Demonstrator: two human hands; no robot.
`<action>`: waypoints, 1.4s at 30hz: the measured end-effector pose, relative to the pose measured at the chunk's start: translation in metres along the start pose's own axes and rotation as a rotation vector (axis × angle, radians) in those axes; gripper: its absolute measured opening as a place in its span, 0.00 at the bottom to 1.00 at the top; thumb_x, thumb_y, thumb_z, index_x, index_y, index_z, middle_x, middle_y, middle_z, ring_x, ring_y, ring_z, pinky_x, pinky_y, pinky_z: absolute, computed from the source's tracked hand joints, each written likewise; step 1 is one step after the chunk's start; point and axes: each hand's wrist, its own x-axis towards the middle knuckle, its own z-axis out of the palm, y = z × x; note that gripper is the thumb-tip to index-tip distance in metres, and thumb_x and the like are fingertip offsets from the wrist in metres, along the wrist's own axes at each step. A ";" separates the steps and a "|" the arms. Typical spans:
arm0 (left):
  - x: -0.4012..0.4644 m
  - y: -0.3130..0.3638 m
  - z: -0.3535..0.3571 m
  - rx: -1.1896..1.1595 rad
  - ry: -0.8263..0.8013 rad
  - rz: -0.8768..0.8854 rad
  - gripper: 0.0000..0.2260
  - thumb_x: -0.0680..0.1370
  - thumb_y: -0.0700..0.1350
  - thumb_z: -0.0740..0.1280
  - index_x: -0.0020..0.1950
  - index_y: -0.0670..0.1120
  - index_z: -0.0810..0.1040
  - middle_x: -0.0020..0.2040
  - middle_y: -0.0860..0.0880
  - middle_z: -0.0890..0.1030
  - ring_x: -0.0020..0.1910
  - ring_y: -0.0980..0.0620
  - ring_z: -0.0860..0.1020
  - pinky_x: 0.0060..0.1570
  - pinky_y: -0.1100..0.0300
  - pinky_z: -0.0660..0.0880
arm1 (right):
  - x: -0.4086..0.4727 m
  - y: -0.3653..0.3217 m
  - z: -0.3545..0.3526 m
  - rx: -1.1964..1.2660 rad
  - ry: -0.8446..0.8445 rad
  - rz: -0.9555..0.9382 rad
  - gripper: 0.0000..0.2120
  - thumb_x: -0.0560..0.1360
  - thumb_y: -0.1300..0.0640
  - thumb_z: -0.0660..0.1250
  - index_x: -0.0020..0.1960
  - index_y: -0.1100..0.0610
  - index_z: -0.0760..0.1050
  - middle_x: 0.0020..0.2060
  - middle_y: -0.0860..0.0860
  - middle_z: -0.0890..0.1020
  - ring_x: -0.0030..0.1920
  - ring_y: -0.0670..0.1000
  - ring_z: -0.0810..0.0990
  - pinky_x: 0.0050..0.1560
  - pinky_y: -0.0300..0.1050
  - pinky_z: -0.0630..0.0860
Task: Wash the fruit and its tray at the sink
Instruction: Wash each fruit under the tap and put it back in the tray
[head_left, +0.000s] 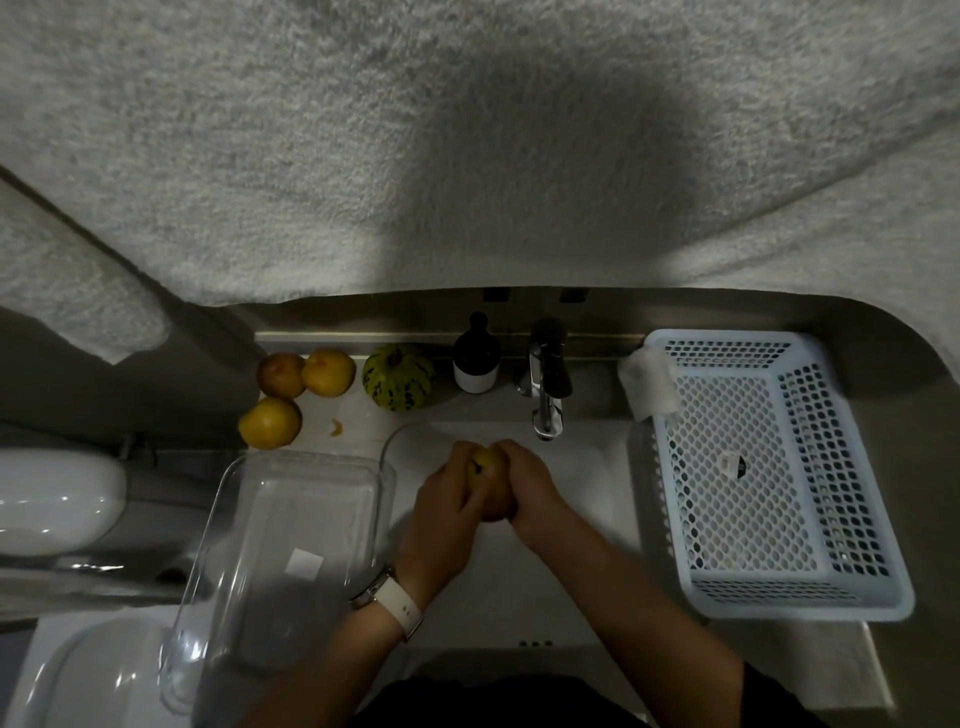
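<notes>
At the centre of the frame, over the sink (582, 467) and just below the tap (545, 384), the left hand (457, 493) and right hand (530, 488) both wrap around one yellow fruit (485, 460). The clear tray (249, 551) sits lower left, with three more yellow fruits (296, 395) on the bench (358, 421) above it; a white basket (769, 467) sits at right.

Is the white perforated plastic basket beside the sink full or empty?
Nearly empty: the white perforated plastic basket holds only one small dark item; no fruit inside.
</notes>
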 end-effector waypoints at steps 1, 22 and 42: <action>0.001 0.001 0.001 -0.107 0.038 -0.045 0.13 0.81 0.53 0.57 0.55 0.46 0.75 0.44 0.47 0.82 0.43 0.52 0.82 0.41 0.56 0.78 | -0.002 0.003 0.003 -0.154 0.049 -0.127 0.14 0.81 0.57 0.56 0.50 0.65 0.77 0.48 0.62 0.80 0.52 0.60 0.79 0.56 0.49 0.75; 0.019 0.007 -0.008 -0.021 -0.159 0.137 0.16 0.81 0.56 0.57 0.64 0.50 0.70 0.57 0.51 0.75 0.54 0.56 0.77 0.52 0.61 0.74 | -0.013 -0.008 -0.007 0.347 -0.080 -0.049 0.13 0.79 0.52 0.61 0.54 0.60 0.77 0.51 0.61 0.80 0.52 0.59 0.79 0.54 0.54 0.75; 0.012 0.020 0.000 0.067 0.015 -0.038 0.16 0.84 0.53 0.54 0.55 0.42 0.72 0.43 0.47 0.80 0.39 0.52 0.79 0.39 0.55 0.73 | -0.015 0.018 0.008 -0.022 0.128 -0.514 0.12 0.81 0.61 0.58 0.51 0.66 0.78 0.42 0.56 0.82 0.44 0.54 0.81 0.46 0.48 0.77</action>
